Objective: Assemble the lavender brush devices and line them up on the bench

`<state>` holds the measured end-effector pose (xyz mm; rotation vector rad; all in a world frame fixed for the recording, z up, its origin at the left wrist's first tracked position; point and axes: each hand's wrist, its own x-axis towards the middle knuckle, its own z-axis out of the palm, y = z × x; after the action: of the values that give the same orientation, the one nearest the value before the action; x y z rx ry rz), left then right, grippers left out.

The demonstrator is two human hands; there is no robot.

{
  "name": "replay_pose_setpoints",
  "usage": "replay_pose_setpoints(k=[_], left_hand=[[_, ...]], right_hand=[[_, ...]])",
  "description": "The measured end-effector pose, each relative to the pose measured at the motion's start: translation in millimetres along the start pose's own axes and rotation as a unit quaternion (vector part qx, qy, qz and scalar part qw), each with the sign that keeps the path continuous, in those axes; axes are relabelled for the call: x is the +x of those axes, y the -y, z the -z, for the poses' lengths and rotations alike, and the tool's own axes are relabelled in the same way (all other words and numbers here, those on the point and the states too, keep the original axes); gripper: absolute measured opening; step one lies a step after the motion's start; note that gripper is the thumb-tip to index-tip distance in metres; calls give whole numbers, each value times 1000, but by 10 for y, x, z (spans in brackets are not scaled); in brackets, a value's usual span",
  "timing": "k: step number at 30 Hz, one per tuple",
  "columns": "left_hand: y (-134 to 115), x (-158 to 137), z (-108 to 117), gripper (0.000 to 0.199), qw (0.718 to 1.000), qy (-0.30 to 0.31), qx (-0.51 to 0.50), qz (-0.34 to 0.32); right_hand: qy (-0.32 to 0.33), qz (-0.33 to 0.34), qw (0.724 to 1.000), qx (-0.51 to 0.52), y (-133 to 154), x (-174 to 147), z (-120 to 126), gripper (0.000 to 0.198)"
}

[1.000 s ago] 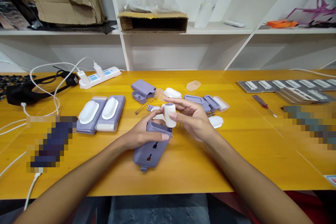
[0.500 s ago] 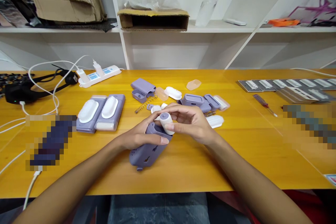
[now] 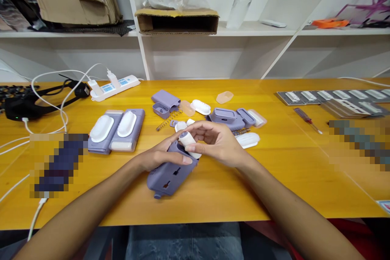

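Observation:
My left hand [image 3: 160,156] is closed around a purple plastic housing [image 3: 172,174] with slots in its side, tilted with its open end up and to the right. My right hand [image 3: 217,142] pinches a small white ribbed cylinder [image 3: 187,141] with a purple end. The cylinder leans at the housing's open end; how far it reaches inside is hidden. Just behind my hands lie a coil spring [image 3: 166,122], a purple case with a small tray [image 3: 161,110], a white bristled oval pad [image 3: 200,107] and another purple housing [image 3: 224,118].
Two purple units with white pads [image 3: 126,130] rest at left, beside a power strip [image 3: 115,88] and trailing white cables. A screwdriver [image 3: 304,118] lies at right near a long metal strip with white blocks [image 3: 326,96]. Shelves with a cardboard box [image 3: 178,22] stand behind.
The white ribbed cylinder has tipped to the left over the housing's opening. The housing has shifted slightly left and turned, showing more of its slotted side.

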<state>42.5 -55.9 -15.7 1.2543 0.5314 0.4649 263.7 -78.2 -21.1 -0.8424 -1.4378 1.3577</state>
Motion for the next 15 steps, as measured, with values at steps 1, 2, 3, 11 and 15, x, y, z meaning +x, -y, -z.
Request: replay_pose_setpoints(k=[1,2,3,11,15], left_hand=[[4,-1,-1,76,1000,0,-5,6],[7,-2,-3,77,1000,-1,-10,10],[10,-3,-3,77,1000,-2,-13,14],[22,4,37,58,999,10,-25,29],[58,8,56,61,998,14,-38,41]], right_hand=[[-1,-3,1000,0,2,-1,-3,44],[-1,-4,1000,1,6,-1,-6,44],[-1,-3,1000,2,10,-2,-8,44],[11,11,1000,-3,40,-10,-21,40],[24,14,999,-16,56,-19,-21,38]])
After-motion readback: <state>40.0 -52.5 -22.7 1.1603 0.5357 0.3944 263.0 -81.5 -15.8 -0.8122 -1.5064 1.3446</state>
